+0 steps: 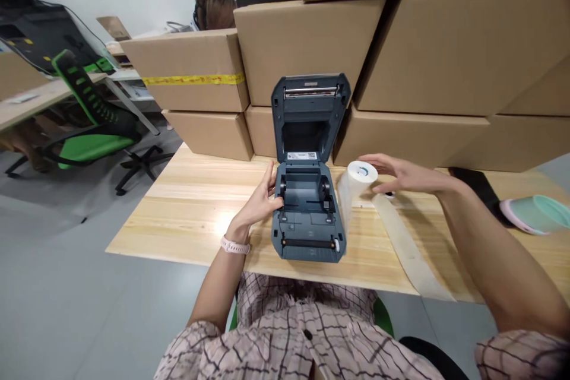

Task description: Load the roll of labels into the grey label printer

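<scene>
A dark grey label printer (pixel 307 214) stands on the wooden table (pixel 173 208) with its lid raised. Its roll compartment holds no roll. My left hand (pixel 260 199) grips the printer's left side, thumb over the rim. Just right of the printer is a white label roll (pixel 361 173), standing on end, with a loose strip trailing down beside the printer. My right hand (pixel 398 175) is beside that roll, fingers and thumb apart; whether the fingertips touch it I cannot tell. Below that hand a strip of backing paper (pixel 409 249) runs to the table's front edge.
Stacked cardboard boxes (pixel 307 41) line the back of the table. A dark flat object (pixel 476 190) and a mint-and-pink cup (pixel 534 214) lie at the right. Behind the boxes a person's head (pixel 216 10) shows. A green office chair (pixel 93 142) stands at the left.
</scene>
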A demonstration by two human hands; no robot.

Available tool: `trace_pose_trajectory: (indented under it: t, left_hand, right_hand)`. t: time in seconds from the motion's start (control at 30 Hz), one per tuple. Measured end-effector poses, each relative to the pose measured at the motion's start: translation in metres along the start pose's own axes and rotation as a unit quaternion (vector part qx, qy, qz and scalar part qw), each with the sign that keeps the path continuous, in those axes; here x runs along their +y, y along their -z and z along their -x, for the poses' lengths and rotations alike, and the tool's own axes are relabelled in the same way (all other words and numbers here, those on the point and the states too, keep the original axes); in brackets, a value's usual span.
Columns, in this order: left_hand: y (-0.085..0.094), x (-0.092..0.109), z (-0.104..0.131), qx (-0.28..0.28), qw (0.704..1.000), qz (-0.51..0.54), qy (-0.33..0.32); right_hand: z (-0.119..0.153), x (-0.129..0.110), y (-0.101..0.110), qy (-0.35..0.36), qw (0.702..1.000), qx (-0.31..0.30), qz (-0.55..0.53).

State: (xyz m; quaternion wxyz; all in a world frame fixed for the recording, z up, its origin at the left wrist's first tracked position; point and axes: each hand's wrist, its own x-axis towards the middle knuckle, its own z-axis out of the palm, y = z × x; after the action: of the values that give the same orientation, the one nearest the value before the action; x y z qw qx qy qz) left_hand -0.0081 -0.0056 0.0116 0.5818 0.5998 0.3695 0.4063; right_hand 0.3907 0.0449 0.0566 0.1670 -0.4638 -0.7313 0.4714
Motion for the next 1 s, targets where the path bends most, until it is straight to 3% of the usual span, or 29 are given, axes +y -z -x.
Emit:
trace_pose_trajectory:
  t: [0.13,0.3,0.37,0.47,0.6,0.7,1.0]
  left_hand:
    - [0.000,-0.002,0.000,-0.001,1.000,0.003,-0.002]
    - [-0.001,-0.001,0.000,0.002,1.000,0.007,-0.006]
    - [-0.001,-0.001,0.000,0.002,1.000,0.010,-0.006]
    - [0.000,-0.002,0.000,0.001,1.000,0.007,-0.008]
    - [0.001,-0.004,0.000,-0.001,1.000,0.005,-0.018]
    - [0.002,-0.004,-0.001,-0.004,1.000,0.000,-0.030]
    - [0.004,-0.008,-0.001,-0.022,0.999,0.002,-0.037]
  right_hand:
    - [-0.037,0.000,-0.006,-0.003,0.998,-0.051,0.043]
    - [-0.033,0.004,-0.007,-0.005,1.000,-0.012,-0.024]
    - [-0.026,-0.008,-0.008,0.029,0.997,0.004,-0.078]
    - [-0.025,-0.047,-0.019,0.101,0.991,0.005,-0.091]
    - [-0.044,-0.111,-0.061,0.143,0.982,-0.063,0.102]
    - [-0.060,-0.136,-0.090,0.138,0.956,-0.095,0.243]
    - [-0.087,-0.126,-0.110,0.073,0.922,-0.130,0.358]
